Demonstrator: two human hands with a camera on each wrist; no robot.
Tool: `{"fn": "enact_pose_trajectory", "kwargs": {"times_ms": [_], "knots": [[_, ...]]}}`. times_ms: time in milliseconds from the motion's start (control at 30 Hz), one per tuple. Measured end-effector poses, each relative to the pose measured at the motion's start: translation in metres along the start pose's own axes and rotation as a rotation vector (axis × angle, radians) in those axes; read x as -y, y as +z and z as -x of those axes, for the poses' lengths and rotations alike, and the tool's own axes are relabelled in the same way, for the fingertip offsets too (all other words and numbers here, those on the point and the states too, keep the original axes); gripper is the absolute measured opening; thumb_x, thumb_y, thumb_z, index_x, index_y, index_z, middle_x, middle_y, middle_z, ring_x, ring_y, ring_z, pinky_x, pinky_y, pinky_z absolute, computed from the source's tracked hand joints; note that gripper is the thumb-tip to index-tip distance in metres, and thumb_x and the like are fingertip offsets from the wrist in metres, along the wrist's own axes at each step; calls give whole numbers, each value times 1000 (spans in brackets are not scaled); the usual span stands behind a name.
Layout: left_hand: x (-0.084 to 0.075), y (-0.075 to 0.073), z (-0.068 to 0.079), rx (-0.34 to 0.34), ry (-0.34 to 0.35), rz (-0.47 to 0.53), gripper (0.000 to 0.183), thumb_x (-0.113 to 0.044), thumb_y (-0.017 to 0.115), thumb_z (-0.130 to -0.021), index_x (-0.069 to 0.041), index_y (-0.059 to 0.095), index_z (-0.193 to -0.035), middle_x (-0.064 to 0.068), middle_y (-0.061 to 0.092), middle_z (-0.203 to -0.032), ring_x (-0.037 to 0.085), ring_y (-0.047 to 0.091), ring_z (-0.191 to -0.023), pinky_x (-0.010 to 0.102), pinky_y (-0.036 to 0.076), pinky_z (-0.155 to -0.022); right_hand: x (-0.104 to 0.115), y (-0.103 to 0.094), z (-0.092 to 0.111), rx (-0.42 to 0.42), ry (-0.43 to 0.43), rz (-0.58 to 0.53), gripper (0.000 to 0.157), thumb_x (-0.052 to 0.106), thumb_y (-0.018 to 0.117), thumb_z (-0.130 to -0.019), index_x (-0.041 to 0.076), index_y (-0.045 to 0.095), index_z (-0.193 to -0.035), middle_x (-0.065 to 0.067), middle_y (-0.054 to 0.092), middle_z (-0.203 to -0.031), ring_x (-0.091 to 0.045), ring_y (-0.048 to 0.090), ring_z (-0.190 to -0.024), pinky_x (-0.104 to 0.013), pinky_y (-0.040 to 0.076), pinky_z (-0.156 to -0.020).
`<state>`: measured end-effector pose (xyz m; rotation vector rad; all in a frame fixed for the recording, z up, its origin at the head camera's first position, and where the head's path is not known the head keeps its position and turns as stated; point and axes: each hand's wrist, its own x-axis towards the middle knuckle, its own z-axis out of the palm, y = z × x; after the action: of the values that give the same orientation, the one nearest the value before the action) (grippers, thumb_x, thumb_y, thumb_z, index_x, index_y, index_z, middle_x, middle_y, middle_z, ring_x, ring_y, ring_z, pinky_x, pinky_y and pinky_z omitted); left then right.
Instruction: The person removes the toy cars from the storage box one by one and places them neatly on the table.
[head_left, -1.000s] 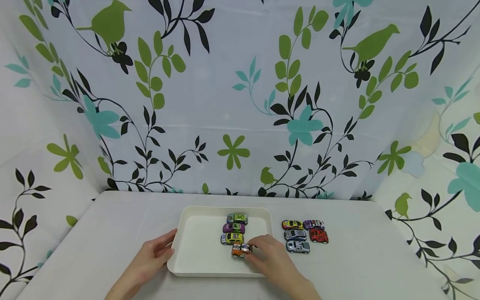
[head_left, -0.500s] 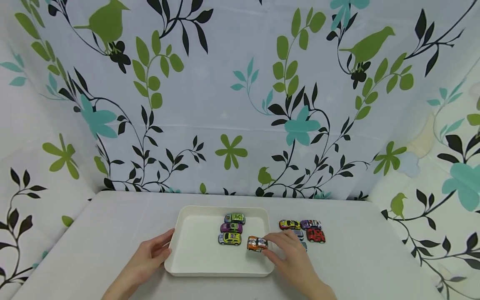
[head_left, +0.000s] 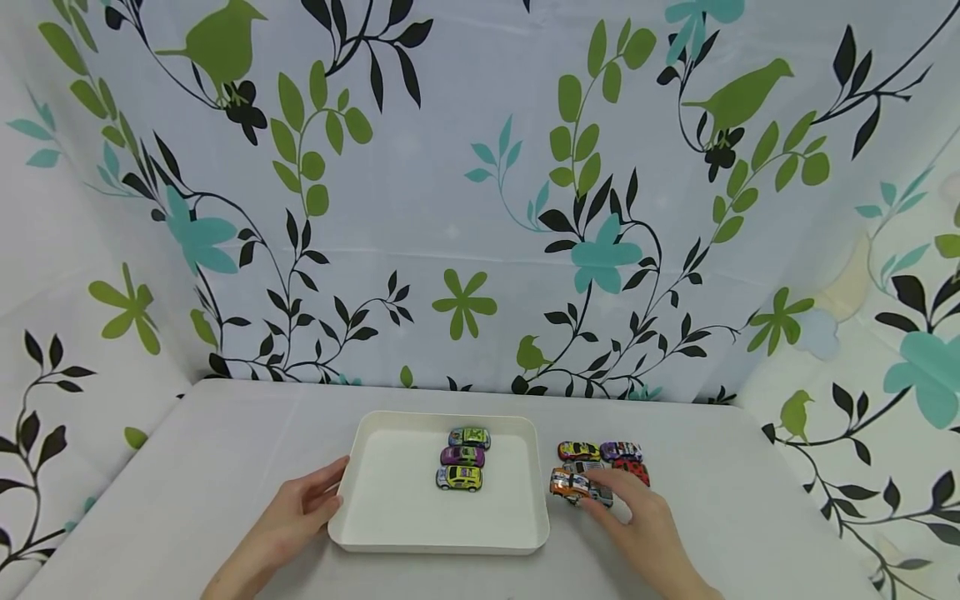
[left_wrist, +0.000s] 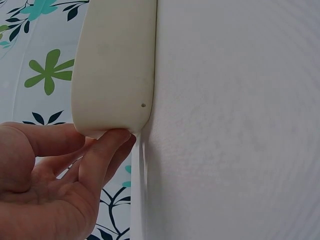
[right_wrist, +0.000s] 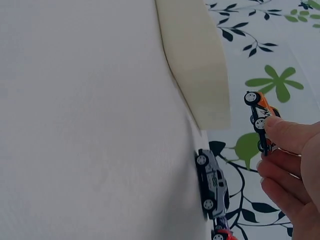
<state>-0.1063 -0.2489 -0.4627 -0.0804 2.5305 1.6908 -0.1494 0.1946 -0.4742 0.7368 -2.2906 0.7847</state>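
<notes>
My right hand (head_left: 641, 517) pinches an orange toy car (head_left: 567, 483) between thumb and fingers, just right of the white tray (head_left: 397, 517). In the right wrist view the same orange car is held up off the table, tilted, with a silver toy car (right_wrist: 214, 182) standing below it. On the left, my left hand (head_left: 292, 521) grips the tray's end, the thumb at the rim and the fingertips lower on the wall. Inside the tray a green toy car (head_left: 469, 437), a purple one (head_left: 462, 456) and a yellow one (head_left: 459, 478) form a column.
Beside the tray on the right stand more toy cars: a yellow one (head_left: 578, 451), a purple and white one (head_left: 622, 450), a red one (head_left: 632, 472) partly behind my fingers, and silver ones partly covered. A patterned cloth (head_left: 405, 208) hangs behind the white table (head_left: 270, 417).
The orange car has been lifted from below the column in the tray and carried right, over the tray's edge, to the cars outside. My left hand stays on the tray.
</notes>
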Motion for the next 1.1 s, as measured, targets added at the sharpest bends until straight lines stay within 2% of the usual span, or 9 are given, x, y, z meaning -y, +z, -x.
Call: {"fn": "enact_pose_trajectory", "kwargs": {"times_ms": [333,467,533,700,800,1000,1100], "knots": [[0,-1,-1,5,-22,-15,56,3,58,-97,5,39,-149,28,41,-152,42,48,-136,34,52,-101,-34,-23,18,14,98,3,44,0,88,-69,16,74,-107,9,73,-101,-5,66,-86,-2,45,-83],[1,-1,-1,11,-10,-5,55,4,58,-97,7,39,-149,29,41,-151,42,48,-135,34,52,-101,-49,-30,24,45,139,28,41,1,88,-70,16,74,-106,9,73,-100,-5,67,-85,-2,45,-83],[2,-1,-1,14,-4,-3,56,4,58,-97,7,39,-149,29,41,-151,42,48,-135,34,53,-101,-54,-33,26,67,188,38,39,3,87,-72,17,74,-106,8,73,-100,-4,68,-85,-1,45,-82],[2,-1,-1,19,5,1,56,4,58,-97,8,38,-149,29,40,-151,43,46,-136,33,53,-101,-60,-37,31,134,345,44,35,10,84,-79,18,72,-110,8,74,-103,-4,69,-89,-14,54,-83],[1,-2,0,19,17,2,56,4,58,-97,9,38,-148,29,40,-151,43,46,-136,32,52,-102,-65,-40,32,161,388,34,32,12,82,-82,17,72,-112,7,75,-104,-6,70,-92,-22,58,-84],[0,-2,0,16,29,-4,55,5,58,-96,10,38,-148,30,41,-150,42,47,-136,30,52,-101,-75,-42,36,162,455,-41,30,15,80,-85,17,71,-114,4,74,-107,-3,69,-94,-5,49,-86],[-1,-2,0,12,8,-7,55,4,57,-97,9,38,-148,29,41,-151,41,48,-136,29,52,-101,-79,-42,37,185,520,-55,29,21,78,-88,18,71,-115,3,74,-109,-1,67,-96,-5,47,-87]]}}
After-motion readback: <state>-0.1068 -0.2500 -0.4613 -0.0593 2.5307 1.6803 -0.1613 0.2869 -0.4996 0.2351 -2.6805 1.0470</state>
